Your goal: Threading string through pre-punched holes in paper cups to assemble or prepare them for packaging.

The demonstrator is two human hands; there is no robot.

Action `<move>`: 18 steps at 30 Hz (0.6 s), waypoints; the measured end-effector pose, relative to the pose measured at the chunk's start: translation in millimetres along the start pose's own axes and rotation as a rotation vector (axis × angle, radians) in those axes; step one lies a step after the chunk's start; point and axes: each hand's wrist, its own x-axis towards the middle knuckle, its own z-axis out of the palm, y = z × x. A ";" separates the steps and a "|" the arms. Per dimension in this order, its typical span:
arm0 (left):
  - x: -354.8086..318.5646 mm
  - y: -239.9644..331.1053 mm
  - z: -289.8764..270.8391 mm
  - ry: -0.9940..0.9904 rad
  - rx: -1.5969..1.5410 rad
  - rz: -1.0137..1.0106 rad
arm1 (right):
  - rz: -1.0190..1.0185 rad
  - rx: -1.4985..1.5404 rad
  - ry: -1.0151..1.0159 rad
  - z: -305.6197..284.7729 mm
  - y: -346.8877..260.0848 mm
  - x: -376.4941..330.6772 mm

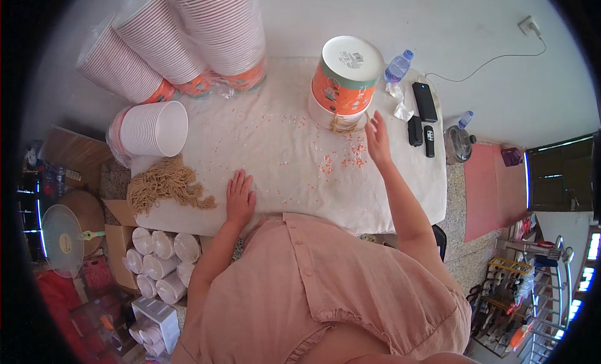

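Head view. The right hand (378, 138) is stretched toward the upper centre of the frame, fingers (377, 121) spread and loose, holding nothing. Its fingertips end just beside a small bundle of tan cords (345, 123), which lies at the foot of the orange and white cup stack (345, 76); whether they touch the bundle cannot be told. The bundle lies up and to the left of the fingers, its strands running roughly across the frame. Scattered pink beads (341, 160) sit on the white cloth of the surface (282, 157) below and left of this hand.

The left hand (240, 198) rests flat, palm down, at the lower centre of the cloth, fingers extended and together, grasping nothing. A larger heap of tan cords (168, 185) lies just to its left, near but apart. The right hand is clearly the nearer one to the small bundle and the beads; the left is nearer the heap.

Sleeves of nested white cups (156, 127) lie at the upper left.
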 end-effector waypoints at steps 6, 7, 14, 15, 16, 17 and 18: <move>-3.3 -0.6 -0.2 0.005 0.016 -0.006 | -0.639 -0.369 0.204 -26.5 -143.2 55.9; -3.2 0.1 0.0 0.012 0.022 -0.005 | -0.718 -0.479 0.198 -25.8 -163.3 65.5; 1.4 1.2 0.1 0.005 0.012 -0.003 | -0.544 -0.850 -0.064 17.8 -196.3 117.8; 0.6 1.2 0.6 0.008 0.010 -0.002 | -0.548 -0.849 -0.067 21.6 -192.6 117.5; 0.7 0.5 0.8 0.010 0.007 -0.001 | -0.506 -0.924 -0.095 25.3 -187.9 115.1; 0.3 0.6 0.5 0.011 0.006 -0.007 | -0.465 -0.999 -0.127 28.5 -184.8 113.5; 0.2 0.6 0.3 0.013 0.005 -0.003 | -0.468 -0.999 -0.132 29.8 -182.4 114.5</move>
